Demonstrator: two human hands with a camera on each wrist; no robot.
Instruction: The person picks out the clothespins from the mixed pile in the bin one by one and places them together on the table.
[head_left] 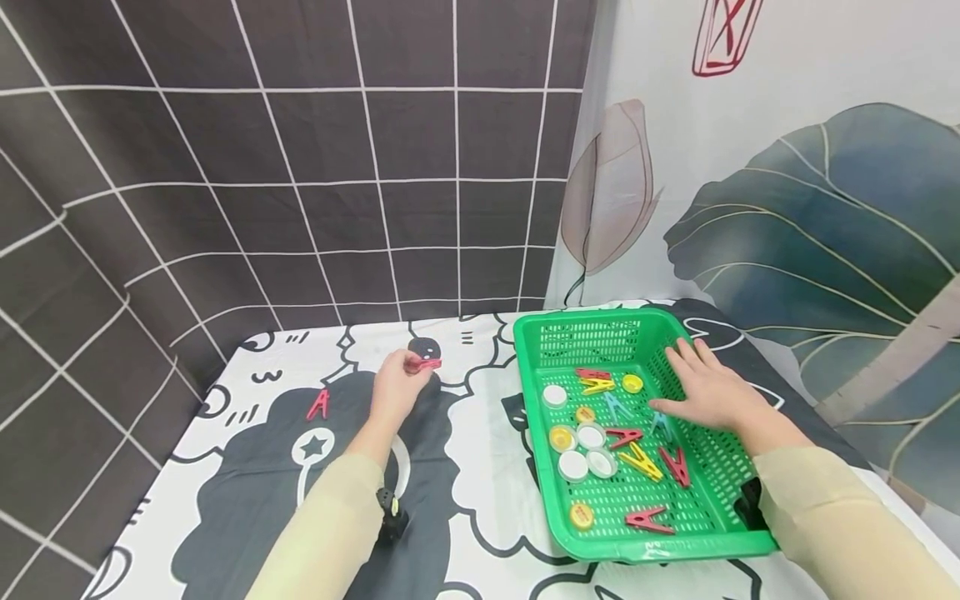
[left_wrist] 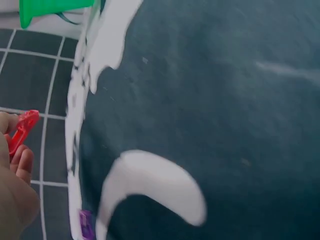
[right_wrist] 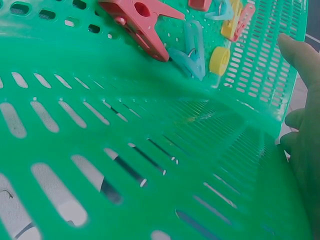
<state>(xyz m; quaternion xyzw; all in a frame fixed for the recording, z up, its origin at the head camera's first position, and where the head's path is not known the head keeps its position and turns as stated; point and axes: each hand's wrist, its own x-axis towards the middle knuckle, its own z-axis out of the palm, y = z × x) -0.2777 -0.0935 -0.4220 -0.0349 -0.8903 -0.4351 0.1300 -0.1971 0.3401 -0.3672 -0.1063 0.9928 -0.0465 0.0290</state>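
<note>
My left hand (head_left: 393,390) pinches a red clothespin (head_left: 429,364) above the patterned tablecloth, left of the green basket (head_left: 531,392). The left wrist view shows this clothespin (left_wrist: 24,131) between thumb and fingers. Over the basket's right side, my right hand (head_left: 708,390) has its fingers spread and holds nothing; whether it touches the rim is hard to tell. Inside the basket lie several clothespins, among them a red one (head_left: 651,520), a yellow one (head_left: 641,462) and a blue one (head_left: 617,407). Several white caps (head_left: 573,467) and yellow caps (head_left: 581,515) lie among them.
Another red clothespin (head_left: 318,405) lies on the tablecloth (head_left: 487,467), left of my left hand. A dark tiled curtain (head_left: 405,133) hangs behind the table. A small purple object (left_wrist: 86,225) shows at the cloth's edge in the left wrist view.
</note>
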